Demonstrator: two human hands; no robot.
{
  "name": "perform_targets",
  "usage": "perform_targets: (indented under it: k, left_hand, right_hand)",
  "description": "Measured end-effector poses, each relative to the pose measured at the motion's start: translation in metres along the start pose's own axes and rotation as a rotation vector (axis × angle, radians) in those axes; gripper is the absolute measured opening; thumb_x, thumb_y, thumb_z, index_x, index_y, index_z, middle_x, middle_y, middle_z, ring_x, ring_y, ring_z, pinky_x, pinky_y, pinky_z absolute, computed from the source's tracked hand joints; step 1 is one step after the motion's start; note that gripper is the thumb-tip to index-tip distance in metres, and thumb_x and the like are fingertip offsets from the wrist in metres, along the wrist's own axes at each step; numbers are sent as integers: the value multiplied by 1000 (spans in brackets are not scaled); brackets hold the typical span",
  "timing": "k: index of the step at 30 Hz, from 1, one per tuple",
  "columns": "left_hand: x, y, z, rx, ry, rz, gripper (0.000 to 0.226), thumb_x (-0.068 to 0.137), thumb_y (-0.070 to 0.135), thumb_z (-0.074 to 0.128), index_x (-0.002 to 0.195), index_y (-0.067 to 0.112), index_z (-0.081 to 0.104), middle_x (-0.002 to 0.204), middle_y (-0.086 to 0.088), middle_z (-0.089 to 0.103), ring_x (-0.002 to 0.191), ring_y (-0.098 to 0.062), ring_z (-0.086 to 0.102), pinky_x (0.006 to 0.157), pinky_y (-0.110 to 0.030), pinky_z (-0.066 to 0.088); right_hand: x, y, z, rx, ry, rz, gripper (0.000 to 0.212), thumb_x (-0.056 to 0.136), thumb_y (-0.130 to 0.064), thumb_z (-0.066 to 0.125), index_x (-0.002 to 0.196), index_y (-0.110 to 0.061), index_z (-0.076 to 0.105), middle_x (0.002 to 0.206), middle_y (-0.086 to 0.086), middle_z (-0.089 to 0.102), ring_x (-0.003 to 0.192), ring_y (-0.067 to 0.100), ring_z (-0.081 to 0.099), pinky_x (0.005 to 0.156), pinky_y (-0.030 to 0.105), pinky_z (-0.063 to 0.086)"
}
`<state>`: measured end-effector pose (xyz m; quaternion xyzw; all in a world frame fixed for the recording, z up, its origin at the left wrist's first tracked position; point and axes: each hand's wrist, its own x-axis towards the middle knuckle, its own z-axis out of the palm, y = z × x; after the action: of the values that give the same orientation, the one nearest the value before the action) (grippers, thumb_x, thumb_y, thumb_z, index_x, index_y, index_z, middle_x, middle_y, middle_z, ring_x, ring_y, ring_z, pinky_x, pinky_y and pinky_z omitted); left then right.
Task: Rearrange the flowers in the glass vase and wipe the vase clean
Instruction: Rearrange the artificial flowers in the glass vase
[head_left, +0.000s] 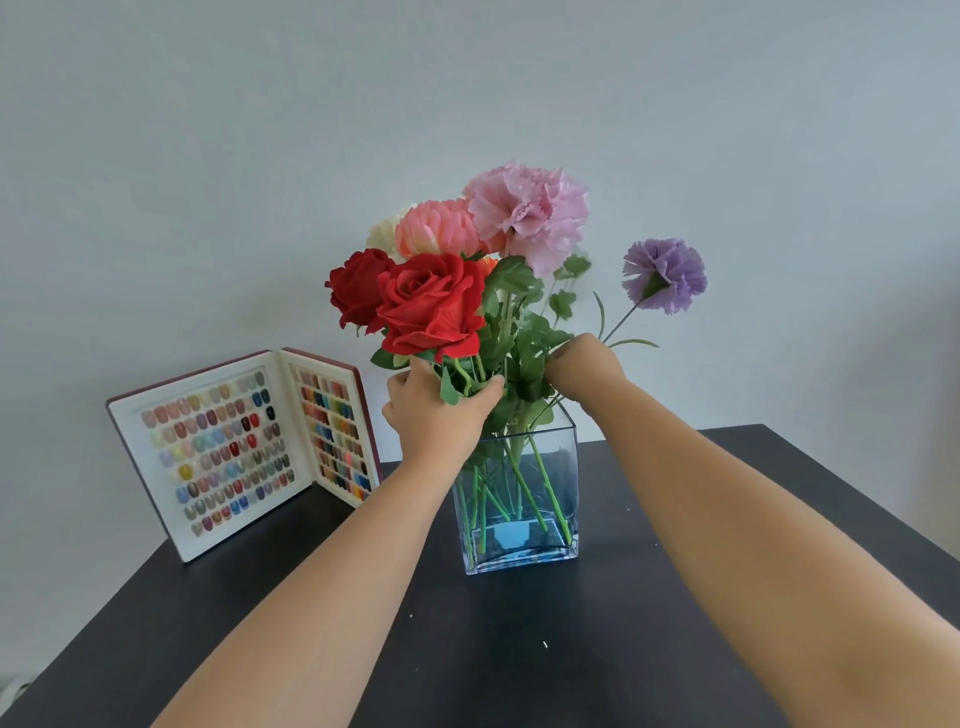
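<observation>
A square glass vase (561, 540) stands on a black table (519, 649) and holds several artificial flowers. Two red roses (426, 306) lean left, with a salmon bloom (436, 228) and a cream one behind them. A large pink carnation (530, 213) tops the bunch, and a purple carnation (665, 275) leans out to the right. My left hand (436, 410) is shut on the rose stems just above the vase rim. My right hand (587, 369) reaches into the leaves and stems at the right of the bunch; its fingers are hidden by the foliage.
An open display book of coloured nail samples (244, 452) stands upright at the table's back left, against a plain grey wall. The table's right edge runs diagonally past my right forearm.
</observation>
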<state>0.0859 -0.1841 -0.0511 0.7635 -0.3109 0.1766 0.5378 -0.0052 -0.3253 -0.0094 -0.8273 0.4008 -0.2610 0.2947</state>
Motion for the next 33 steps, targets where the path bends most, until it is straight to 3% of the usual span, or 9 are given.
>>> perform_targets:
  k: [4,7,12,15,18,23,27,30,33]
  left_hand:
    - [0,1,-3,9,21,32,54,64,62,71,94,24,49,84,18,47,112,-30,47,96,-49,38]
    - [0,4,-5,-6,31,38,51,65,56,74,96,26,47,81,23,42,109,-31,49,95,-49,39]
    - [-2,7,-7,-74,-14,-29,43,62,55,63,84,18,61,82,6,65,95,-32,60,95,-51,44]
    - [-4,8,-10,-86,-21,-46,33,62,52,62,72,20,58,75,2,66,87,-31,61,92,-51,46]
    - [-3,8,-13,-65,-40,-60,35,63,51,61,78,20,59,76,5,65,88,-31,61,91,-53,47]
    - [-6,14,-17,-159,-45,-151,30,60,54,65,78,41,46,80,19,50,101,-24,53,101,-53,43]
    - [-2,13,-18,-149,-140,-257,53,55,62,67,99,37,52,109,6,63,115,-28,56,107,-48,41]
    - [2,12,-19,-129,-184,-277,64,56,65,68,110,30,62,108,6,67,115,-30,56,105,-48,43]
    - [2,11,-21,-141,-190,-275,63,61,61,72,116,32,58,111,8,67,117,-31,55,104,-49,43]
  right_hand:
    - [-2,3,-11,144,73,-162,29,81,-17,65,57,-4,55,54,7,47,47,18,35,43,22,30]
    - [-6,3,-23,114,134,-290,20,83,-15,64,69,-2,69,60,8,59,53,18,46,48,24,38]
    - [-9,-1,-38,-8,224,-400,27,87,-14,58,61,-18,56,62,6,59,56,24,50,51,25,36]
    - [-10,-7,-43,-46,209,-404,21,88,-12,56,68,-14,63,67,12,63,59,28,55,53,27,42]
    - [-17,-7,-36,-94,90,-377,18,86,-9,56,72,-12,66,68,13,63,63,31,60,60,32,53]
    - [-28,4,-20,-164,-36,-292,28,80,-4,56,54,-14,54,57,7,51,59,25,48,52,22,38]
    - [-32,18,-10,-173,-108,-214,23,78,-4,54,57,-11,49,61,7,50,64,26,47,51,24,37]
    - [-33,26,-8,-136,-93,-164,23,81,-9,55,60,-11,44,61,4,47,63,24,47,48,25,34]
    - [-30,29,-15,20,-61,-147,25,82,-12,60,60,-11,47,58,3,49,53,19,44,45,24,32]
